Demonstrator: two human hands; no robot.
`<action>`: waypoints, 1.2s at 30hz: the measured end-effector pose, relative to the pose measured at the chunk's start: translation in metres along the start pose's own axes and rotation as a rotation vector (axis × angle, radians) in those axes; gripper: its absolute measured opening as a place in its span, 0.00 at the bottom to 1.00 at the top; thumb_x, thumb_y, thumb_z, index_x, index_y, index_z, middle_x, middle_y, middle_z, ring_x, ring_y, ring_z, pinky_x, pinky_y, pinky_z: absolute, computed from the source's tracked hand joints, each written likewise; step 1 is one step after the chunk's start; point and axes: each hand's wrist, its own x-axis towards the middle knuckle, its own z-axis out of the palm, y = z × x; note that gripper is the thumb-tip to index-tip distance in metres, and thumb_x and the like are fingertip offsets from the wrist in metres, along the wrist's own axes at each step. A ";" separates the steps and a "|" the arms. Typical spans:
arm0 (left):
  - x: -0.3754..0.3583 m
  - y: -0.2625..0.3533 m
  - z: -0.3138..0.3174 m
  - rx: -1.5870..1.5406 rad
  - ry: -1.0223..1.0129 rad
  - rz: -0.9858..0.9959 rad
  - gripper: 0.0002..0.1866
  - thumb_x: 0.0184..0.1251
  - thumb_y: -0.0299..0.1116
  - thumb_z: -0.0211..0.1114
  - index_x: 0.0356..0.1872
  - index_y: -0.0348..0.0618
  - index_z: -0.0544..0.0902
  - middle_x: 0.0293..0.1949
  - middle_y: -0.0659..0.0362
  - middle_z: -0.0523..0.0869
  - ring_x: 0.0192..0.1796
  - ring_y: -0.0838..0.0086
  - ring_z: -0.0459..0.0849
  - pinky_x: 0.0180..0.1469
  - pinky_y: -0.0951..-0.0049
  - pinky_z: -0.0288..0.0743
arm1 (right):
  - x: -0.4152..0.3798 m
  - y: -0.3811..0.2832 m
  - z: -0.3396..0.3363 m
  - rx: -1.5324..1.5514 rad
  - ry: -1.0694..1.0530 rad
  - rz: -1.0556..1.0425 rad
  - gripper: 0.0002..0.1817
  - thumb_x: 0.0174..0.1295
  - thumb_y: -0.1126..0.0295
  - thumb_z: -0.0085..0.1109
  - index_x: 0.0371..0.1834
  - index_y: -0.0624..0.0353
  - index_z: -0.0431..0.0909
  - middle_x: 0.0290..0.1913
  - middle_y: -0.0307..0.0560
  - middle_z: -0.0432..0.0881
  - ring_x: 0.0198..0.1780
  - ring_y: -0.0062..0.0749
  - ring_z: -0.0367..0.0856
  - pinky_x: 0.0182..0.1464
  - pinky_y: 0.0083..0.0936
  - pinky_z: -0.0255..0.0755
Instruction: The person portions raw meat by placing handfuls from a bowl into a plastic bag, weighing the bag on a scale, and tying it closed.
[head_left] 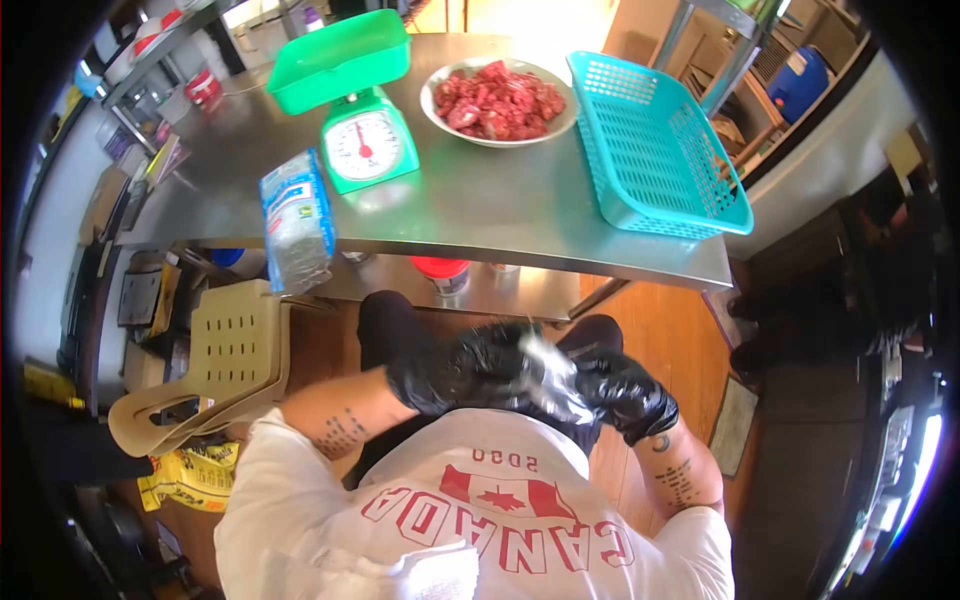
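- The clear plastic (555,380) is between the two black-gloved hands, in front of the shirt (500,500) and short of the table's near edge; it is crumpled and blurred, probably a thin bag.
- The right hand (628,395) has its fingers bent, narrow, gripping the plastic's right side.
- The left hand (465,370) is at the plastic's other side; motion blur hides its fingers, so I cannot tell how wide they stand.
- Both hands are over the lap, with a gap between them and the steel table (470,205).
- The blue-and-clear packet (298,225) lies at the table's front left, its lower end jutting past the edge.
- The green scale (370,150) stands upright just beside the packet, set in from the edge, its pan overhanging to the left.
- The white bowl (500,142) is right of the scale and apart from it, heaped with red meat (500,98).
- The turquoise basket (597,160) sits close to the bowl's right, near the table's right end.
- Below, the red-lidded tub (440,268) is on the lower shelf (530,293), and the beige chair (238,340) stands left of the legs.
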 end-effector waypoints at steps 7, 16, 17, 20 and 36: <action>0.002 -0.009 -0.019 0.099 -0.250 -0.099 0.36 0.58 0.47 0.69 0.60 0.31 0.69 0.47 0.56 0.80 0.44 0.78 0.77 0.44 0.77 0.70 | 0.009 -0.023 0.000 -0.445 -0.217 -0.231 0.22 0.63 0.78 0.55 0.61 0.69 0.65 0.51 0.49 0.76 0.49 0.27 0.77 0.50 0.21 0.73; 0.001 0.058 -0.004 0.179 -0.323 -0.353 0.23 0.52 0.27 0.73 0.49 0.30 0.77 0.41 0.56 0.83 0.43 0.77 0.79 0.44 0.75 0.74 | 0.001 -0.028 0.016 -0.463 -0.449 0.000 0.32 0.51 0.72 0.70 0.60 0.67 0.69 0.48 0.48 0.79 0.49 0.29 0.76 0.52 0.30 0.69; 0.004 0.058 -0.008 0.235 -0.305 -0.382 0.22 0.52 0.28 0.73 0.49 0.30 0.77 0.40 0.56 0.83 0.42 0.76 0.80 0.43 0.75 0.75 | 0.002 -0.034 0.022 -0.463 -0.435 0.001 0.32 0.51 0.72 0.70 0.60 0.67 0.69 0.48 0.48 0.79 0.49 0.29 0.76 0.52 0.30 0.69; 0.015 0.041 -0.026 0.292 -0.181 -0.322 0.21 0.55 0.30 0.72 0.49 0.33 0.78 0.41 0.58 0.83 0.43 0.78 0.79 0.44 0.77 0.74 | 0.004 -0.045 0.044 -0.595 -0.275 -0.314 0.28 0.50 0.78 0.69 0.56 0.64 0.71 0.48 0.52 0.77 0.48 0.36 0.76 0.52 0.32 0.69; 0.003 0.077 0.002 0.726 -0.228 0.111 0.27 0.51 0.30 0.74 0.53 0.34 0.76 0.44 0.57 0.81 0.45 0.75 0.78 0.46 0.73 0.72 | 0.038 -0.075 0.059 -0.665 -0.270 -0.103 0.12 0.63 0.70 0.58 0.44 0.69 0.78 0.35 0.37 0.80 0.40 0.14 0.71 0.41 0.18 0.69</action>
